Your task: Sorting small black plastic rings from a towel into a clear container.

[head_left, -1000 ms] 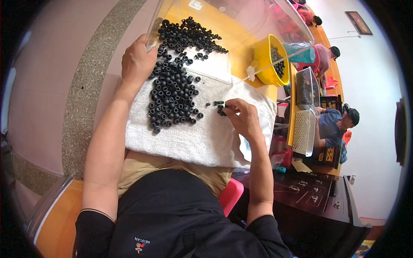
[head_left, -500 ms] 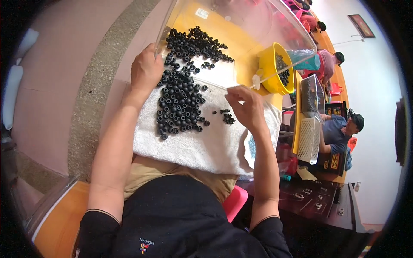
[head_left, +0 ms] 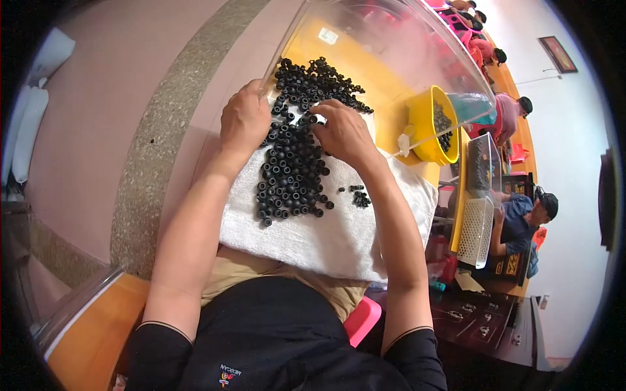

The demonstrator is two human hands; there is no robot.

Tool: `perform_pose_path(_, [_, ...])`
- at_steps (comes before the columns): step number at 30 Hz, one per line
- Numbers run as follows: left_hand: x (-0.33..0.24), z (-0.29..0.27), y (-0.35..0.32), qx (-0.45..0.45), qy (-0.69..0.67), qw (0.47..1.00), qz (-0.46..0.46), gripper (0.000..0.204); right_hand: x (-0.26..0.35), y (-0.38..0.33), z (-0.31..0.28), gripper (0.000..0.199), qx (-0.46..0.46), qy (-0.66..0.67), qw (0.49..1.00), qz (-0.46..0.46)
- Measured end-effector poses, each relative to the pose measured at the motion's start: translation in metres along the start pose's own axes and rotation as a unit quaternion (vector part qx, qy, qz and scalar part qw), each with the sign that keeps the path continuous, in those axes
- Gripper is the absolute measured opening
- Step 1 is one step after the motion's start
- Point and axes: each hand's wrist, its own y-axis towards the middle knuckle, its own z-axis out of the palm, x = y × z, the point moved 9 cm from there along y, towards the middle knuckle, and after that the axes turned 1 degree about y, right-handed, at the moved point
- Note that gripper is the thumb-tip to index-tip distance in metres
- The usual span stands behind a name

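Both grips rest on a heap of small black rubber rings point(head_left: 290, 166) spread over a white terry towel point(head_left: 326, 238) on the orange desk point(head_left: 385, 98). The left hand point(head_left: 244, 120) lies knuckles-up at the heap's left edge, fingers curled down toward the rings; whether its grip pinches anything cannot be told, since the fingertips are hidden under the hand. The right hand point(head_left: 344, 133) sits just across from it on the heap's right side, fingers bent and drawn together over the rings, touching them; what lies between those fingertips is too small to make out.

Beyond both hands the rings run on in a looser scatter onto the bare desk. Nearer the body than the right grip, a few stray rings point(head_left: 357, 195) lie apart from the heap on the towel. To the right of the right grip stands a yellow plastic bowl point(head_left: 424, 124) with more black rings inside. A clear curved plastic screen point(head_left: 391, 45) arches over the desk beyond the hands. Further right of the right hand, a white perforated tray point(head_left: 476, 231) leans near a seated person in a blue shirt point(head_left: 518, 215).
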Motion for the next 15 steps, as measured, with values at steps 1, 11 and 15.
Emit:
perform_pose_path(1, [0.0, 0.001, 0.0, 0.003, -0.001, 1.0, 0.003, 0.026, 0.001, 0.002, -0.001, 0.03, -0.007, -0.012, 1.0, -0.009])
perform_pose_path(11, [0.0, 0.003, 0.001, 0.01, 0.014, 1.0, 0.009, 0.023, -0.003, 0.019, 0.007, 0.021, 0.012, -0.022, 1.0, 0.005])
perform_pose_path(15, [0.002, 0.003, 0.001, 0.014, 0.019, 1.0, 0.004, 0.023, 0.0, 0.019, 0.007, 0.021, 0.024, -0.052, 0.998, -0.002])
